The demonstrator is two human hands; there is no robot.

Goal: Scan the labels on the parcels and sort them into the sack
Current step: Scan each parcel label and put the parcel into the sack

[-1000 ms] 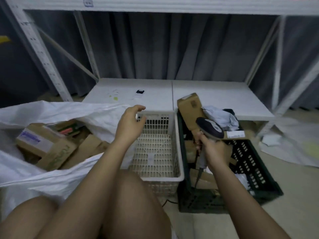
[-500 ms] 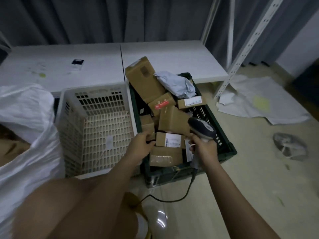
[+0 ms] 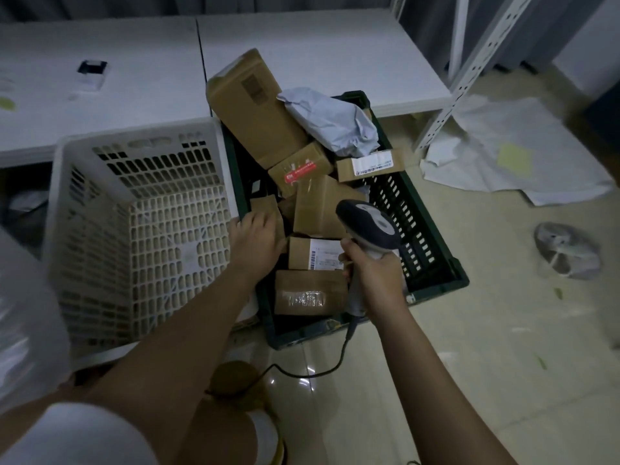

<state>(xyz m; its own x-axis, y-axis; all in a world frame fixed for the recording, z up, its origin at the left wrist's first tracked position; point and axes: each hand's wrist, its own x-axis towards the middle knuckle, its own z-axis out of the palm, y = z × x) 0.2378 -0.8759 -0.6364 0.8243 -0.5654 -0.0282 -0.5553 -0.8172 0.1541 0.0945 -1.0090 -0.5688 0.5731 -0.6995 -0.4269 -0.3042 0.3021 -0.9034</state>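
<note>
Since the earlier frame our left hand (image 3: pixel 256 236) has reached deeper into the dark green slatted plastic crate (image 3: pixel 432 263), fingers curled onto a small brown cardboard parcel (image 3: pixel 268 209) to lift it. Our right hand (image 3: pixel 375 273) grips the grey corded handheld scanner (image 3: pixel 369 223), poised above the white-labelled parcel (image 3: pixel 315 253). Only an edge of the white woven sack (image 3: pixel 23 330) shows at left, on glossy beige floor tiles (image 3: pixel 503 364).

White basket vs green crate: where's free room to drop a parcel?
White basket holds nothing. Green crate is crowded with parcels, bare only along its right wall beyond the scanner. Floor right of the crate is bare.
</note>
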